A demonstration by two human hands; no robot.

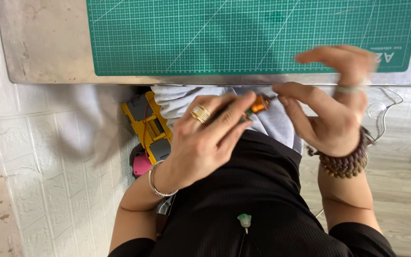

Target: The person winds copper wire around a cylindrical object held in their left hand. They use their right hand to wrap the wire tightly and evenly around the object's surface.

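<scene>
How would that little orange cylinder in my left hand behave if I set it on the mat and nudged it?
The small orange cylinder looks round and smooth, so it would probably roll on the flat green cutting mat. It seems light, since the left hand pinches it with fingertips alone. Its shiny surface may be slippery.

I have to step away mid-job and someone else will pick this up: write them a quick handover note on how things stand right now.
Left hand: closed around a small orange and dark tool, held over the lap just below the table edge.
Right hand: open and motion-blurred, fingers spread, fingertips at the tool's thin tip; whether it grips anything cannot be told.
Green cutting mat: lying on the metal table, nothing on the part in view.
Yellow toy vehicle: on the floor beside the left knee, untouched.
Done: tool picked up. Left: no work is on the mat yet.
</scene>
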